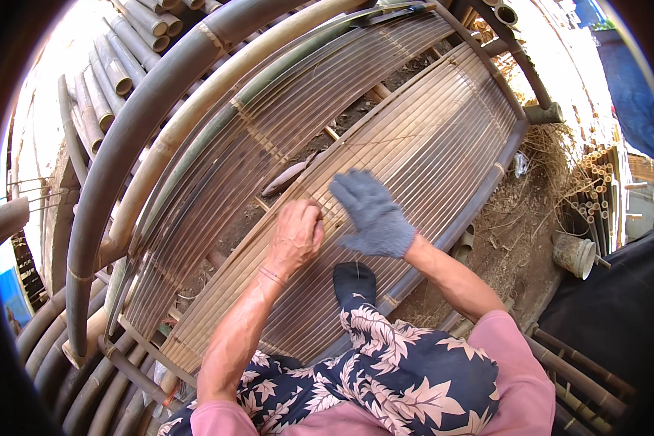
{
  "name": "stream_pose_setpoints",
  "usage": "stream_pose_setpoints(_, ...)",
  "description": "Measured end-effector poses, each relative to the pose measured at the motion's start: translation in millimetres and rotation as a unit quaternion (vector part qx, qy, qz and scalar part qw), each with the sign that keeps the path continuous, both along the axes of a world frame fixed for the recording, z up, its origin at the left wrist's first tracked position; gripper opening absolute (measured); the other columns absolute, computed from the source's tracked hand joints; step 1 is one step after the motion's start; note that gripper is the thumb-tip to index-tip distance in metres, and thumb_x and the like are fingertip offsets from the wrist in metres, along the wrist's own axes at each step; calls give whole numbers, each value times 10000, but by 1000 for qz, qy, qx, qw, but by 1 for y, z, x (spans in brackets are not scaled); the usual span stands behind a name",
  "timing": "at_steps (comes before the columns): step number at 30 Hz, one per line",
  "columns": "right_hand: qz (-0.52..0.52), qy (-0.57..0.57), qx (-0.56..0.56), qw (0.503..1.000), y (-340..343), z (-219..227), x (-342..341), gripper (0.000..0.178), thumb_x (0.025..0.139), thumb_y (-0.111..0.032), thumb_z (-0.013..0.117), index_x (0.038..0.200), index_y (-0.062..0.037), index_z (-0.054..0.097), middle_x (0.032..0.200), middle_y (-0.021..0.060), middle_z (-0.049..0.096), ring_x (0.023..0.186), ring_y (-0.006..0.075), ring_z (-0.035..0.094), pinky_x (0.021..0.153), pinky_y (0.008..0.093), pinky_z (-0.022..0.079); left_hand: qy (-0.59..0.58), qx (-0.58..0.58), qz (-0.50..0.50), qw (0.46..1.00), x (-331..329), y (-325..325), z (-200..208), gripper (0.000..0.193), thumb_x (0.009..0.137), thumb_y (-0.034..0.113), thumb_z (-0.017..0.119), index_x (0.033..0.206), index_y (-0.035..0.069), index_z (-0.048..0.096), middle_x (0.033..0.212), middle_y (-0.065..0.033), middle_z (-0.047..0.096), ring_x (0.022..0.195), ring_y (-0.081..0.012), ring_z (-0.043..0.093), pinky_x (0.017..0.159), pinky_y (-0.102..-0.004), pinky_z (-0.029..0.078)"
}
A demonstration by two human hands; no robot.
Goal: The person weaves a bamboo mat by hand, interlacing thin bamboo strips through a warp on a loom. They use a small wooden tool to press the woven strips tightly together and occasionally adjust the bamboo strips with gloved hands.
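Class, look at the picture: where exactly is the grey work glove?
The grey work glove is on the right hand, centre frame, spread over the bamboo slat panel, just right of the bare left hand.

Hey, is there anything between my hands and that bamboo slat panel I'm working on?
Nothing visible. The bare left hand already rests on the bamboo slat panel, fingers curled at a slat. The gloved right hand is spread open just over the same panel, with only slats beneath it. Your foot in a dark sock stands on the panel nearer you, behind both hands.
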State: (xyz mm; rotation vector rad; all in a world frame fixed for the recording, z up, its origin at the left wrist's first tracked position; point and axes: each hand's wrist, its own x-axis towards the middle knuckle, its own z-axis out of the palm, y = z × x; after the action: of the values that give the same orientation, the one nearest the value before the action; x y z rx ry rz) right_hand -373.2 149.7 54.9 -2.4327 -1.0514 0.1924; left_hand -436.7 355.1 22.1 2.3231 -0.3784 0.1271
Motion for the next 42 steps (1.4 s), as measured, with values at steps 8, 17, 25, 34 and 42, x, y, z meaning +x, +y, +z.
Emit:
stream_pose_setpoints(8,-161,432,150,875,-33,69,73,269,930,-295,714,1064,-65,745,979,106,726,844,157,689,671,287,608,77,5,348,934,-23,59,-2,149,886,107,657,1021,44,651,940,-98,582,837,-251,622,717,-380,531)
stream_pose_setpoints(17,-111,-192,-205,953,55,-7,133,179,880,-253,668,807,-119,760,742,79,686,712,239,670,670,383,498,356,65,414,835,-33,86,-2,296,886,178,522,1064,62,729,1061,-259,708,994,-450,677,900,-525,512)
stream_pose_setpoints(25,116,203,-307,923,173,-87,65,210,842,-189,627,914,-45,763,967,188,744,881,302,727,759,424,540,477,-73,241,842,-3,100,-55,477,896,278,472,1044,-137,655,1133,-416,594,1183,-516,556,1033,-483,429)
stream_pose_setpoints(34,214,287,-317,878,180,-84,80,352,839,-274,602,1074,-47,733,1015,218,726,898,367,697,805,455,542,436,-39,316,842,-2,80,-60,376,918,289,546,1023,-36,702,1052,-296,673,1025,-457,638,901,-499,471)
stream_pose_setpoints(42,99,121,-17,988,134,-12,32,371,825,-318,734,1154,-146,726,1164,142,681,1077,328,635,968,432,487,299,-213,400,840,-28,70,-18,299,961,281,605,950,10,729,922,-167,700,871,-310,665,810,-410,494)
